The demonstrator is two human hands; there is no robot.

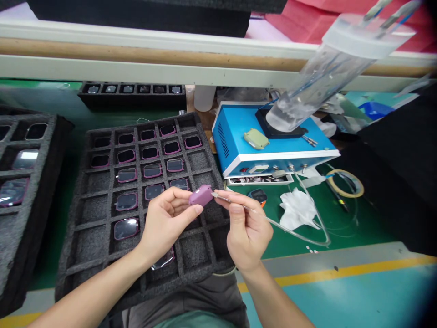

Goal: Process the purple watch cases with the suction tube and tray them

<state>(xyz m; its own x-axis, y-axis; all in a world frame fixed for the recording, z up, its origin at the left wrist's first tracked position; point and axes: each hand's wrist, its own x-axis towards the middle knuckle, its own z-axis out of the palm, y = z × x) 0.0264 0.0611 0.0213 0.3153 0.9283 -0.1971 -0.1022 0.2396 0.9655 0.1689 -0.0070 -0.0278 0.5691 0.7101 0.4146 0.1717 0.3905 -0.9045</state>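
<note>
Between the thumb and fingers of my left hand point(162, 223) is a purple watch case point(201, 196), its rounded back and side towards me. My right hand point(249, 230) grips a thin metal suction pen point(225, 199) like a pencil, its tip at the case's right edge. Whether the tip touches the case, I cannot tell. A clear tube point(290, 232) runs from the pen towards the blue box. Below both hands lies a black foam tray point(87, 243), with purple-rimmed watch cases point(126, 228) in many of its compartments.
A blue control box point(235, 127) stands behind my right hand, with a green watch case point(256, 139) and a clear cylinder point(297, 107) on top. White tissue point(297, 209) and a tape roll point(346, 183) lie to the right. Another foam tray point(44, 182) is at left.
</note>
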